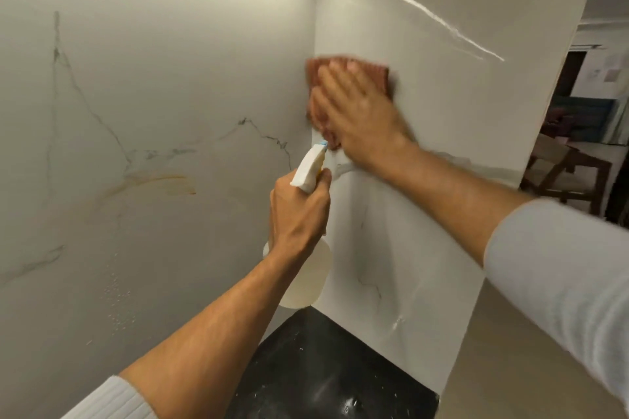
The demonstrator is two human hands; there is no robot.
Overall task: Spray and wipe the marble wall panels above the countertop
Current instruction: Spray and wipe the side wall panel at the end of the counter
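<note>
- White marble wall panels (170, 95) meet in a corner above a black bench (323, 367); a yellowish smear (153, 184) marks the left one.
- The right hand (357, 105), fingers flat, presses a reddish cloth (326, 66) on the right one, beside the corner.
- The left hand (299, 214) is curled round the neck of the spray bottle (306, 282).
- The cloth looks soft and limp, best driven under a flat palm; the bottle seems light and perhaps slick, so the neck is the hold.

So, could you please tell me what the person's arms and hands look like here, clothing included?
Both hands are bare, with no gloves. No ring or watch shows on the left hand or the right hand, which is blurred. Each arm has a whitish sleeve that ends well above the wrist. The left sleeve shows fine ribbing and the right sleeve looks smoother.
</note>
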